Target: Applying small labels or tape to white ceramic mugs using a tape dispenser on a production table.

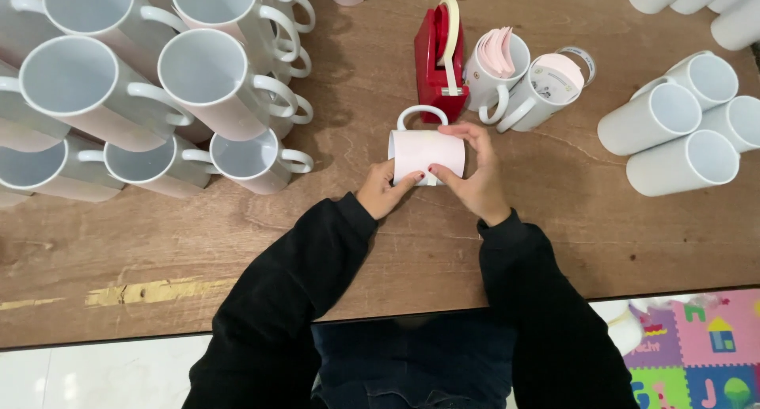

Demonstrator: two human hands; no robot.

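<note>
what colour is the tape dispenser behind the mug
Red, with a cream roll of tape on top; the tape dispenser shows clearly in the head view.

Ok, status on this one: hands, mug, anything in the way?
Left hand and right hand both on the mug, lying sideways on the table. Red tape dispenser just behind. Nothing blocking.

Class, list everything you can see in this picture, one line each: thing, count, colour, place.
Wrapped mug: one, white with a pale pink sheet around it, lying on its side at table centre, handle away from the person.
Tape dispenser: one, red, just behind that mug.
Mugs holding pink sheets: two, white, right of the dispenser.
Stacked mugs: many, white, piled at left.
Mugs on their sides: several, white, at right.
Table: one, brown wood.
Foam mat: one, multicoloured, floor at lower right.
Left hand: on the wrapped mug's near left.
Right hand: over its right side.
</note>
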